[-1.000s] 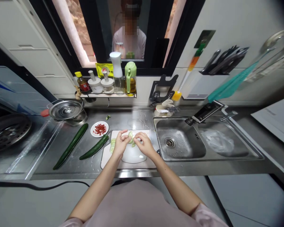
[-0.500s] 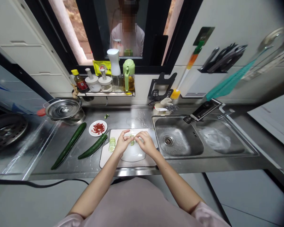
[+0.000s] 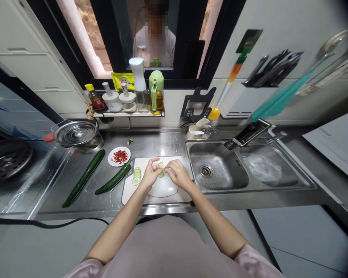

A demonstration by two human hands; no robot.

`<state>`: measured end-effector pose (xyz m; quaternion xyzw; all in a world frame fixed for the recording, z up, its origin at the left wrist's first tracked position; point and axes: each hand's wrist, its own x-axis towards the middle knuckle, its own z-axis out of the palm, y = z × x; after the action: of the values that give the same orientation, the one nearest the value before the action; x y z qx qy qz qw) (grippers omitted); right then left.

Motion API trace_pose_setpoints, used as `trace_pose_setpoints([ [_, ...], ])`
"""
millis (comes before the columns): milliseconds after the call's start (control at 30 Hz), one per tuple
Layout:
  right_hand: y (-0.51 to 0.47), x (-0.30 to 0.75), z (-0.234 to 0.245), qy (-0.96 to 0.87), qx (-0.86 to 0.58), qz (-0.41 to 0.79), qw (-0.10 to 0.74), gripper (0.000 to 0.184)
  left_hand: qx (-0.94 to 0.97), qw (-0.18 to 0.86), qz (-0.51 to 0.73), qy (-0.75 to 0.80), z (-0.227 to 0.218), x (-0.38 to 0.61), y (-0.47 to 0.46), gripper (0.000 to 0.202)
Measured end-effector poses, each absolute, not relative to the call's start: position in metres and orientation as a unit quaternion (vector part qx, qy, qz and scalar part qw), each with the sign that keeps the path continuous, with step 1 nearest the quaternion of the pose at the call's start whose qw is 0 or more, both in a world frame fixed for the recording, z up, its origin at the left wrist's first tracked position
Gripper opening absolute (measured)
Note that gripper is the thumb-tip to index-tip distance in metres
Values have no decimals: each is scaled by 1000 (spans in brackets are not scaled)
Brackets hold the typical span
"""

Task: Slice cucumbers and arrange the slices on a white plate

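Fingers point(image 3: 154, 160) of left hand point(image 3: 149, 175) and right hand point(image 3: 179, 174) still pinched on cucumber slices point(image 3: 161, 165) above white plate point(image 3: 162, 189).

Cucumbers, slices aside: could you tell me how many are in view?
2. The longer cucumber lies left on the counter; the shorter cucumber lies beside it, its tip at the cutting board's edge. None looks hidden.

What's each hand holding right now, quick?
Left hand: closed, fingertips pinching the cucumber slices.
Right hand: closed, pinching the same cucumber slices from the other side.
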<state>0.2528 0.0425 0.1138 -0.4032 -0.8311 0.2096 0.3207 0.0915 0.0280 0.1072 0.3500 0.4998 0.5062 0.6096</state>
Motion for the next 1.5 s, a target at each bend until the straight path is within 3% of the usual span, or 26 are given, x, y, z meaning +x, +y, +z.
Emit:
trace_pose_setpoints([
  [367, 48, 258, 104, -798, -427, 277, 322, 17, 423, 563, 497, 507, 105, 94, 30, 60],
  [533, 50, 263, 82, -767, -456, 336, 301, 15, 448, 563, 483, 499, 84, 97, 35, 57],
  [767, 45, 276, 33, -719, -522, 400, 225, 12, 504, 514, 336, 607, 38, 108, 45, 47],
  [1267, 38, 272, 21, -783, -590, 187, 61, 11, 696, 311, 90, 640, 26, 124, 47, 42],
  [1500, 18, 270, 15, -790, -599, 91, 91, 14, 724, 222, 84, 647, 26, 120, 39, 31],
])
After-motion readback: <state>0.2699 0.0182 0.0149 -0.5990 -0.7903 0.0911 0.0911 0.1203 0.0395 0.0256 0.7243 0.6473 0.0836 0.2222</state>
